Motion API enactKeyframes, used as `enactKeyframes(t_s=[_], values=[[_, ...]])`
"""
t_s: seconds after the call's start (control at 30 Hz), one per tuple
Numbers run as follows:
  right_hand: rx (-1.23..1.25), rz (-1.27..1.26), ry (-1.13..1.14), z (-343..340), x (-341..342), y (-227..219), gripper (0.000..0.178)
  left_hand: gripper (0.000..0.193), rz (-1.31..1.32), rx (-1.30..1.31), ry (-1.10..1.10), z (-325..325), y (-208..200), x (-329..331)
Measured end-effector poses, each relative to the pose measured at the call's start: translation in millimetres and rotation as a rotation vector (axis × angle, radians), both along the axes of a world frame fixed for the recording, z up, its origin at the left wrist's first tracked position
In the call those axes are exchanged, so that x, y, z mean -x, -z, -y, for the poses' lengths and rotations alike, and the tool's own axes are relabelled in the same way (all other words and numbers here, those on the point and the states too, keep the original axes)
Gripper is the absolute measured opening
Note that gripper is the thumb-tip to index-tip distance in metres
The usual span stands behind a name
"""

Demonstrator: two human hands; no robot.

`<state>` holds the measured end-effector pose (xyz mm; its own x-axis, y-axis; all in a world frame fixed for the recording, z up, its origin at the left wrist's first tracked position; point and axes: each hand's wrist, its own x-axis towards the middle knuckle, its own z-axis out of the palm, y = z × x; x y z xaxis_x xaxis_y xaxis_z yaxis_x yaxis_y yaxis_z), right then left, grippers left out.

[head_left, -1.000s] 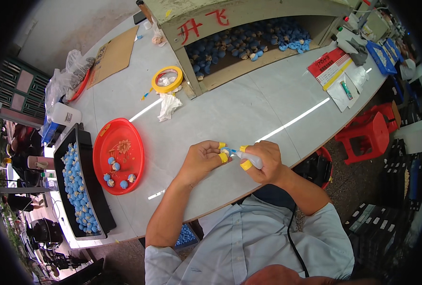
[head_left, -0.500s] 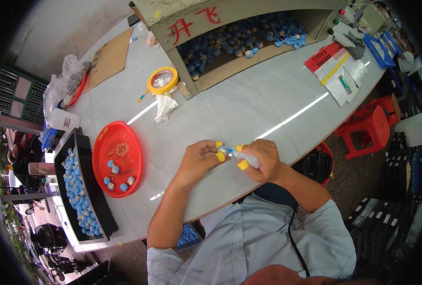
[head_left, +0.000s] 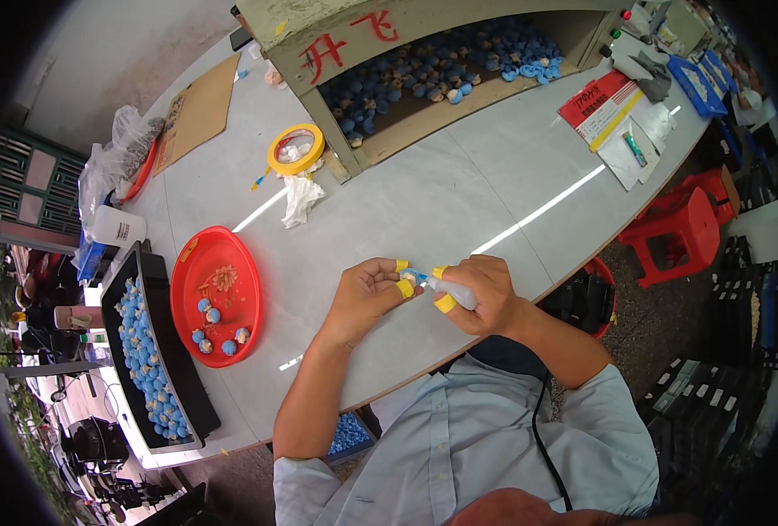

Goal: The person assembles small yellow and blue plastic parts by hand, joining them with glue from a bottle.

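Over the grey table my left hand (head_left: 373,289), with yellow tape on its fingertips, pinches a small blue and cream piece (head_left: 413,277). Its exact kind is too small to make out. My right hand (head_left: 483,294), also taped in yellow, is closed round a translucent white squeeze bottle (head_left: 457,294). The bottle's tip points left and meets or nearly meets the piece. Left of my hands lies a red plastic plate (head_left: 250,302) with several small blue and cream balls (head_left: 213,316). Beside it stands a black tray (head_left: 198,412) full of similar balls.
At the back stands a beige metal box (head_left: 319,114) with many blue pieces inside. A yellow tape roll (head_left: 317,145) and crumpled tissue (head_left: 301,200) lie before it. Cardboard (head_left: 200,114) is at the far left, a red and white package (head_left: 595,105) at the right, a red stool (head_left: 676,232) beyond the edge.
Both hands keep nearly the same pose, with the bottle tip still at the small piece. The whole view has shifted very slightly.
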<state>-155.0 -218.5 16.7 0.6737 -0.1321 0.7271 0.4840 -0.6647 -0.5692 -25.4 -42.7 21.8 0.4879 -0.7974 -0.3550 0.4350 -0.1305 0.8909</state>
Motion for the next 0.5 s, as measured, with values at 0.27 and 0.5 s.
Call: enactKeyframes(t_s=[0.27,0.5], values=[[-0.032,0.061,0.017,1,1,-2,0.026,0.036,-0.102,-0.005,-0.062,0,-7,-2],[-0.138,0.047,0.052,3,6,-3,0.022,0.032,-0.139,-0.007,-0.069,1,-14,0]])
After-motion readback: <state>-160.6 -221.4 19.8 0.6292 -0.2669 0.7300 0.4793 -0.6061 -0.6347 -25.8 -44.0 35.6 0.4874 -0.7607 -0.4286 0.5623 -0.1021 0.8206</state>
